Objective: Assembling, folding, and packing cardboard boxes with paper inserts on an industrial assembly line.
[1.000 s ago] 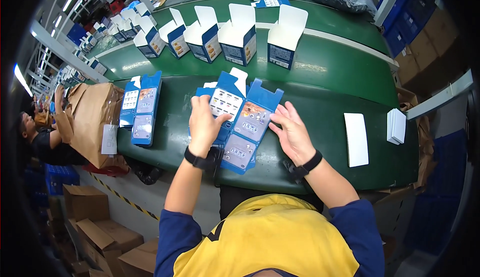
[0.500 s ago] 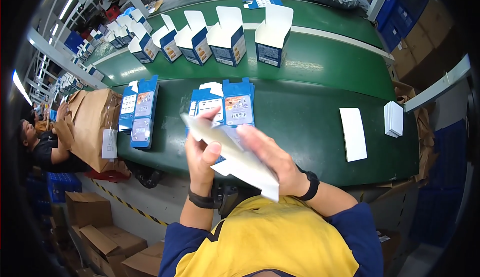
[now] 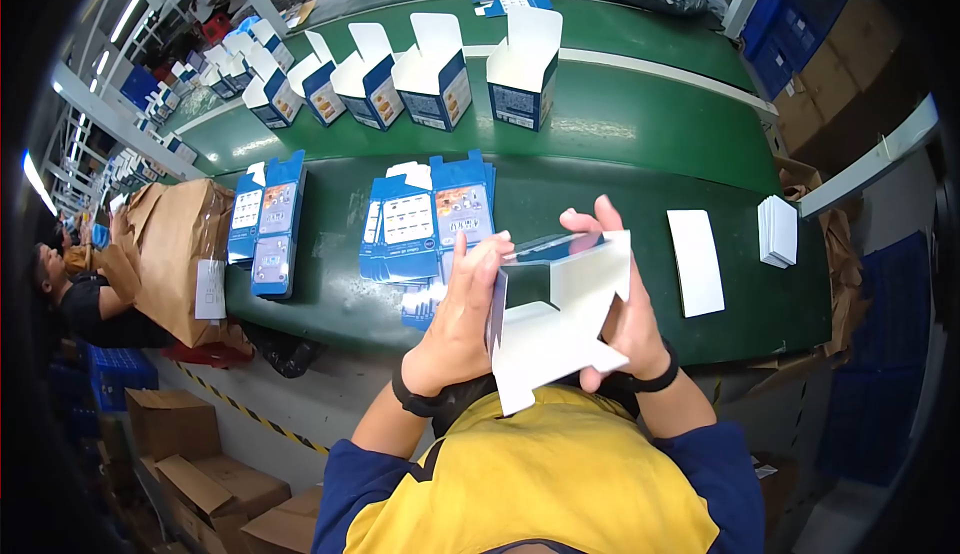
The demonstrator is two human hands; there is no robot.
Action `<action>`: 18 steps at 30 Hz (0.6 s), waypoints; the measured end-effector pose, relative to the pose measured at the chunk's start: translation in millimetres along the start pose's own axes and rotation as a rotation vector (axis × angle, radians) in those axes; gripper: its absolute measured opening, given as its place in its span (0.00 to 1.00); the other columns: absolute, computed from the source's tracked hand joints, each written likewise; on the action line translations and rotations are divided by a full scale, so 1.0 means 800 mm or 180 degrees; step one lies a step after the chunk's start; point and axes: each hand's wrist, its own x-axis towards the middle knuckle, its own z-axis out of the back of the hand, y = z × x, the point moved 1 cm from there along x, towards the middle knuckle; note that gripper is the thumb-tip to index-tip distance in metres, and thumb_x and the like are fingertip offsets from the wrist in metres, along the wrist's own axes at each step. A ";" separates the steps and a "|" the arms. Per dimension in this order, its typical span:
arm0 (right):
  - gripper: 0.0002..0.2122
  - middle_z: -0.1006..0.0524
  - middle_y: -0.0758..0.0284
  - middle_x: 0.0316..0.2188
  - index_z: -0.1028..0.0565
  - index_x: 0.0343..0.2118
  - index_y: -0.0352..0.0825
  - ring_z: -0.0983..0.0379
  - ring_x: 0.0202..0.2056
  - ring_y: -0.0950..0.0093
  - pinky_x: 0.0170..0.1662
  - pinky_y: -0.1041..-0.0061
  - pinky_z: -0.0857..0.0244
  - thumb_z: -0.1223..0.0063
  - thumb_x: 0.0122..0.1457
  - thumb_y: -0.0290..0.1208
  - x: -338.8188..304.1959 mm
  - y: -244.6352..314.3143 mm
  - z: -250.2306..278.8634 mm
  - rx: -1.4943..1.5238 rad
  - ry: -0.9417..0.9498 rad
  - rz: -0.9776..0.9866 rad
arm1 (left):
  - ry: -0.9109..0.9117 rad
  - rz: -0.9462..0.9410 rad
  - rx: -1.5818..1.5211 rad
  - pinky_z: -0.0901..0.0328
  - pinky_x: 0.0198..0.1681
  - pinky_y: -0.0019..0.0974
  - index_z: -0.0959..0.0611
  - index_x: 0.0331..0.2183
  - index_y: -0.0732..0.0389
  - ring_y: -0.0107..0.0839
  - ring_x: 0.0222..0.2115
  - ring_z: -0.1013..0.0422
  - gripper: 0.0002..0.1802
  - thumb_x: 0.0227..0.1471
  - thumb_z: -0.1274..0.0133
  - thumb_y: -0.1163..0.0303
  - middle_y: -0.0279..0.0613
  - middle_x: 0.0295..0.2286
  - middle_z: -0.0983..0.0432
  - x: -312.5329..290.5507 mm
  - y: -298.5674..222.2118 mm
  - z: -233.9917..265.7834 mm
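Between my two hands a small folding carton [image 3: 555,339] is spread into an open tube, its white inner faces and flaps turned up. Green tabletop shows through its middle. My left hand [image 3: 458,304] presses the carton's left wall, fingers straight and close together. On the other side my right hand [image 3: 638,324] grips the right wall, with fingers at the far edge and the thumb by the near flap. Just beyond my left hand lies a stack of flat blue printed cartons [image 3: 405,222]. Another flat carton stack [image 3: 268,219] lies farther left.
On the green conveyor [image 3: 640,119] behind stand several erected blue-and-white boxes [image 3: 522,89], lids up. White cards [image 3: 694,264] and a smaller white stack [image 3: 778,231] lie at right. A brown paper-wrapped bale [image 3: 175,244] stands left, a person [image 3: 85,299] beside it.
The carton, flattened and tilted between my hands before, is now opened into a tube. My hands have moved apart, the right one farther right, uncovering more of the flat carton stack.
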 end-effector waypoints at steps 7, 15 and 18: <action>0.37 0.39 0.56 0.56 0.44 0.59 0.33 0.48 0.61 0.62 0.61 0.63 0.55 0.36 0.45 0.28 -0.007 0.024 0.006 -0.0397 0.0164 -0.0072 | -0.0407 -0.0302 -0.0049 0.50 0.56 0.62 0.52 0.59 0.33 0.54 0.49 0.38 0.61 0.30 0.35 0.77 0.53 0.49 0.41 -0.006 -0.002 -0.005; 0.38 0.45 0.54 0.61 0.56 0.63 0.32 0.56 0.64 0.66 0.62 0.69 0.59 0.48 0.57 0.42 -0.007 0.018 -0.001 0.2048 -0.0003 0.0369 | -0.0410 -0.0324 -0.0403 0.48 0.56 0.59 0.25 0.42 0.46 0.54 0.49 0.39 0.31 0.30 0.34 0.74 0.57 0.49 0.43 0.006 -0.031 -0.017; 0.36 0.39 0.54 0.57 0.51 0.63 0.33 0.50 0.62 0.66 0.62 0.67 0.57 0.47 0.56 0.42 -0.016 0.008 0.012 0.0627 0.0062 0.0439 | -0.0360 -0.0265 -0.0601 0.47 0.56 0.58 0.23 0.38 0.51 0.53 0.49 0.39 0.26 0.30 0.34 0.73 0.57 0.49 0.42 0.008 -0.031 -0.014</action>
